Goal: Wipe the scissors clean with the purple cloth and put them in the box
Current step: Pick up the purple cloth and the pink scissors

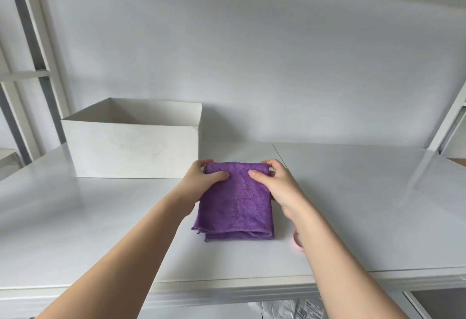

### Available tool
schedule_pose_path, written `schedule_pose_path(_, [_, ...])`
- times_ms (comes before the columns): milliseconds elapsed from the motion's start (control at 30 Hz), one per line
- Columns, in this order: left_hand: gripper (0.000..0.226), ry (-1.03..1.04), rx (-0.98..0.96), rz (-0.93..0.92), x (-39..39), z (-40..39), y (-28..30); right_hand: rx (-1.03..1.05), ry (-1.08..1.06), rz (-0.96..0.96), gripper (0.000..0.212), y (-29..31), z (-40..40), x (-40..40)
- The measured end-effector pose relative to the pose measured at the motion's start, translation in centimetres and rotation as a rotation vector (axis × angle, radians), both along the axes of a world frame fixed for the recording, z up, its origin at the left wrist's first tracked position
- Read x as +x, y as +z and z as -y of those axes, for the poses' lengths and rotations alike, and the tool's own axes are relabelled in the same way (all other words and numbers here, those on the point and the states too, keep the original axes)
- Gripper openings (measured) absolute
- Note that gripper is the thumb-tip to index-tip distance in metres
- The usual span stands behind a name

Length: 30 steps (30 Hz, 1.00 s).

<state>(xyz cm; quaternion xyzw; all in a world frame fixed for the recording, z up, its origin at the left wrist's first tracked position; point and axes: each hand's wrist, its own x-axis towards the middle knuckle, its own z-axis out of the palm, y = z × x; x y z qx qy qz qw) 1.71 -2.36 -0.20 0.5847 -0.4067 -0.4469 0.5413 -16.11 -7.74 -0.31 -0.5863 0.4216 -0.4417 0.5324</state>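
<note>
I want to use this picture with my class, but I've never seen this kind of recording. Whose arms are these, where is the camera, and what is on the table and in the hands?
There is no machine: a person wears a camera on the head, looking down at their own arms. The left hand and right hand each pinch the far edge of a folded purple cloth lying on a white table. A white open-topped box stands behind, to the left. Something pink peeks from under the right forearm; it may be a scissor handle, but too little shows.
</note>
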Motion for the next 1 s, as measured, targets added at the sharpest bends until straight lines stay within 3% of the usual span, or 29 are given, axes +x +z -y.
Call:
schedule_pose_path(167, [0.039,-0.243,0.130,-0.033,-0.1,-1.0,0.0,-0.059,0.018,0.101,0.022,0.6,-0.1,-0.1])
schedule_pose_path(400, [0.015,-0.179,0.070,0.042,-0.8,-1.1,-0.4,-0.029,-0.009,-0.012,0.012,1.2,-0.1,-1.3])
schedule_pose_path(500, [0.019,-0.131,0.113,0.110,-0.6,-0.9,-0.5,-0.064,-0.110,-0.249,0.009,1.1,0.3,-3.2])
schedule_pose_path(667, [0.024,-0.080,0.197,0.285,-0.3,-0.7,-0.6,-0.111,-0.205,-1.008,0.003,1.3,0.4,-6.0])
schedule_pose_path(733, [0.023,-0.082,0.219,0.336,-0.4,-0.7,-0.6,-0.053,-0.181,-1.186,0.016,1.2,0.0,-6.4])
schedule_pose_path(1000, [0.047,-0.054,0.158,0.510,-1.3,-0.7,-0.9,0.014,-0.150,-1.365,0.028,1.5,-1.0,-6.8])
